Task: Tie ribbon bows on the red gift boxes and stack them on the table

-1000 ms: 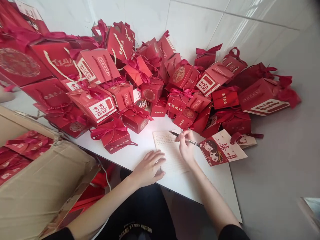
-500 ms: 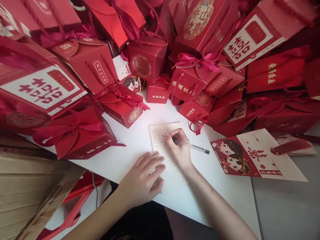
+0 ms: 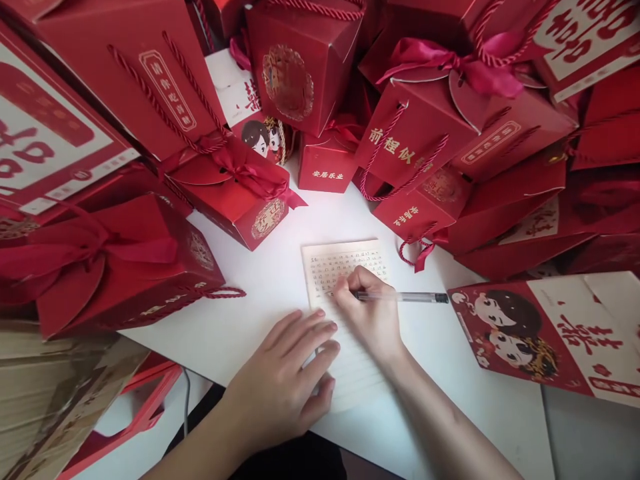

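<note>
A lined sheet of paper (image 3: 334,267) lies on the white table (image 3: 260,293), its upper part filled with handwriting. My right hand (image 3: 373,313) is closed on a pen (image 3: 407,297), with the tip down on the sheet among the written lines. My left hand (image 3: 285,377) rests flat on the sheet's lower left edge, fingers stretched out and holding nothing.
Several red gift boxes (image 3: 227,193) with ribbons and cord handles crowd the table behind and left of the sheet. A flat red and white card with two cartoon figures (image 3: 540,330) lies at the right. A cardboard carton (image 3: 55,393) stands at the lower left.
The view has come much closer to the table. My right hand turned the pen over and set its tip on the sheet. My left hand stayed on the paper.
</note>
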Demonstrator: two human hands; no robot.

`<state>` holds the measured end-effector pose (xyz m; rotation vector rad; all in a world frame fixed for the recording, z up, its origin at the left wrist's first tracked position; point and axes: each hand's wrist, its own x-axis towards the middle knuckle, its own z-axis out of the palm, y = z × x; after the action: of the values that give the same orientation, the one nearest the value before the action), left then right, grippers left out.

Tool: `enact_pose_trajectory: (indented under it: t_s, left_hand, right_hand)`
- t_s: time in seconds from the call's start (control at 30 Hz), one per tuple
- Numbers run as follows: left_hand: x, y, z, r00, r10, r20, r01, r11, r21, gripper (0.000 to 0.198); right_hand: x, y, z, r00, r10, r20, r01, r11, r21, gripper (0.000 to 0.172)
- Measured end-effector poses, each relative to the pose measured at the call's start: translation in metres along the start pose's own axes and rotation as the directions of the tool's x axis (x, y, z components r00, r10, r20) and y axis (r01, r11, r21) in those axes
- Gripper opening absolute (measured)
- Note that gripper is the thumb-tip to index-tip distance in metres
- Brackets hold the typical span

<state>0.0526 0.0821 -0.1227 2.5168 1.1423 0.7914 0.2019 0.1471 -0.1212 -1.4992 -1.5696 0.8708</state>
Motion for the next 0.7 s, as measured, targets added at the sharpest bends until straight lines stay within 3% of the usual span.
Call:
enact_pose_trajectory:
  t_s: [0.7]
  left_hand:
    - [-0.0016,0.0002,0.0012,1.000,-0.014,-0.003,0.014,1.000,-0.022,0.025]
  right_hand:
    - [-0.0008,-0.0017,0.0007,0.999,0.020,-0.029,-0.021,0.999,-0.030,0.030]
